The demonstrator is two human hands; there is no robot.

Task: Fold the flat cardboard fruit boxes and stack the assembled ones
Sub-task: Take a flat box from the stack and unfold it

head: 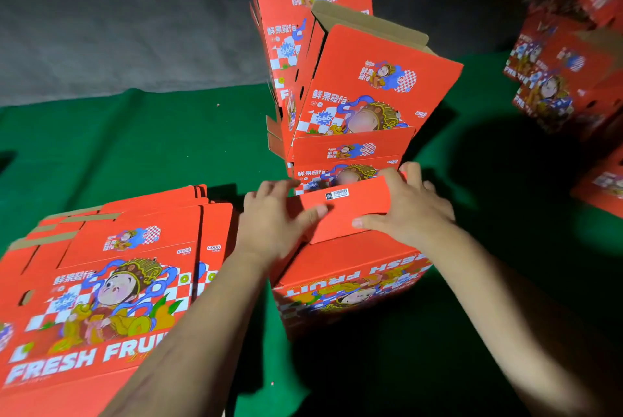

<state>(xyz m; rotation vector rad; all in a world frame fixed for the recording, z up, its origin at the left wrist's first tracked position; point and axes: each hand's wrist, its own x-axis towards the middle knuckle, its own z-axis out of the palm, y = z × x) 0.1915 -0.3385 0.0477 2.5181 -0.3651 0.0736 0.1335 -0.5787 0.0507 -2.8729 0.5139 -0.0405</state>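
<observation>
A red printed fruit box [350, 278] stands on the green cloth in front of me, upside down, its "FRESH FRUIT" print inverted. Its top flap [350, 211], marked with a barcode sticker, is tilted upward. My left hand [273, 218] presses on the flap's left side with its thumb on top. My right hand [408, 207] holds the flap's right edge, fingers over the far side and thumb on the near face. A pile of flat unfolded boxes [101, 282] lies at the lower left. Behind the box rises a leaning stack of assembled boxes [344, 86].
A green cloth [151, 147] covers the floor, with a grey surface [118, 12] beyond it. More assembled red boxes [566, 62] are piled at the right edge, partly in shadow. Dark shadow falls over the cloth at the right and bottom.
</observation>
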